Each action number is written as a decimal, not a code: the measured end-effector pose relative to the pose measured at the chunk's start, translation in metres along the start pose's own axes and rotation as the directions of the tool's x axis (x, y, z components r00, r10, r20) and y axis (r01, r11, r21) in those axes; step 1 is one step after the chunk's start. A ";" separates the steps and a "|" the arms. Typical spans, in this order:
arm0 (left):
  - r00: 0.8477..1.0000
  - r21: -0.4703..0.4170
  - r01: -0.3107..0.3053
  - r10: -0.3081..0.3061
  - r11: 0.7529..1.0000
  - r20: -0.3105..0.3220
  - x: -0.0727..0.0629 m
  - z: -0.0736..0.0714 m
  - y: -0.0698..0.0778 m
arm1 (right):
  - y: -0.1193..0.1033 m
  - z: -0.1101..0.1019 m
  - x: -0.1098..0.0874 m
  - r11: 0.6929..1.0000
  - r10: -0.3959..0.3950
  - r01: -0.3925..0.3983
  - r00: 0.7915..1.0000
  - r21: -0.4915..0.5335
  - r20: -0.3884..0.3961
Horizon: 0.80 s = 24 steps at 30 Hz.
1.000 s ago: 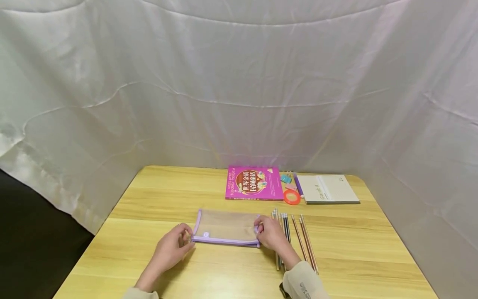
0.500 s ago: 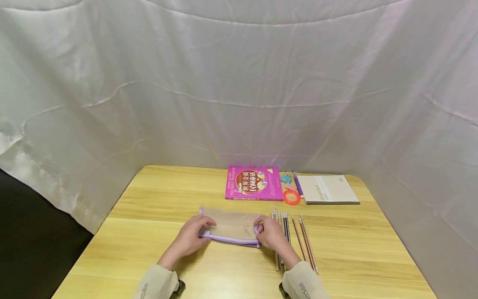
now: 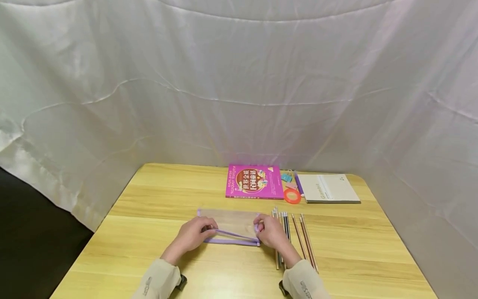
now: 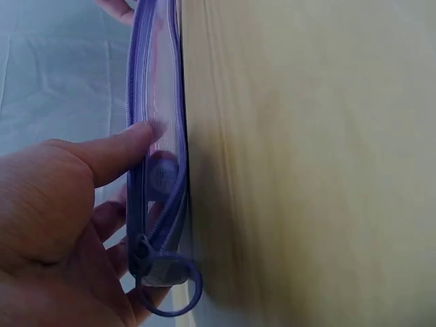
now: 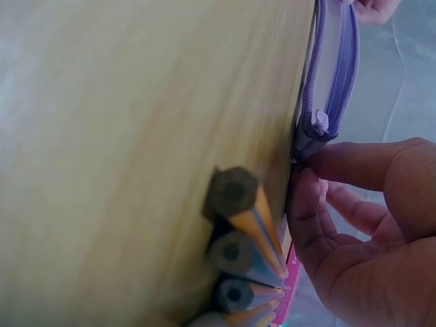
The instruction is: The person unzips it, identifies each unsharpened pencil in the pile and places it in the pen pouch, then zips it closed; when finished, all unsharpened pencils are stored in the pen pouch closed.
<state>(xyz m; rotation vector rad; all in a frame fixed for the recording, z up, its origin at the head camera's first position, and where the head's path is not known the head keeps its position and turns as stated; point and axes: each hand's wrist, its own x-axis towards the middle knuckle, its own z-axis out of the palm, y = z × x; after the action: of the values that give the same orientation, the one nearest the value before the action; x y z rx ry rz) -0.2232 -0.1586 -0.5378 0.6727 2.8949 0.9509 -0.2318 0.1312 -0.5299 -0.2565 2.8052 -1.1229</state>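
Note:
A see-through pencil pouch (image 3: 232, 220) with purple edging lies on the table, its zip parted into two bands along the near side. My left hand (image 3: 191, 236) pinches the upper band near the left end, thumb on the zip edge and fingers behind. In the left wrist view the pouch mouth gapes, and a ring-shaped zip pull (image 4: 195, 293) hangs at that end. My right hand (image 3: 272, 233) pinches the pouch's right end between thumb and finger. Beside and under the right forearm lie several pencils (image 3: 286, 224), their unsharpened ends showing in the right wrist view.
Two or three more pencils (image 3: 306, 241) lie to the right. Toward the back are a pink book (image 3: 254, 182), teal clip-like items (image 3: 286, 177), an orange-red ring (image 3: 292, 196), a purple pen (image 3: 299, 184) and a white notebook (image 3: 330, 189). Pale cloth (image 3: 239, 95) hangs around the table.
My left hand has moved right from the pouch's left end and now lifts the upper zip band, so the mouth has parted. The right hand stays at the right end.

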 end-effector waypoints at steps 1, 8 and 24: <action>1.000 0.005 0.000 0.000 1.000 0.009 0.001 -0.001 0.000 | 0.000 0.000 0.000 1.000 0.000 0.000 1.000 0.001 0.001; 0.999 -0.009 -0.003 0.004 1.000 0.053 0.003 -0.004 -0.004 | -0.003 -0.003 0.001 1.000 0.016 -0.017 1.000 0.024 0.018; 0.992 -0.123 0.042 -0.026 0.992 0.124 -0.001 -0.008 -0.005 | 0.008 -0.069 -0.020 0.993 0.053 -0.041 0.994 0.113 -0.097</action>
<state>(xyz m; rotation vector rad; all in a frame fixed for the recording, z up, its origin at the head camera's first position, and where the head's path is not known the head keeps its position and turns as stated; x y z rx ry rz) -0.2255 -0.1669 -0.5337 0.6462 2.7060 1.0388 -0.2240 0.1871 -0.4851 -0.1267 2.8053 -1.3101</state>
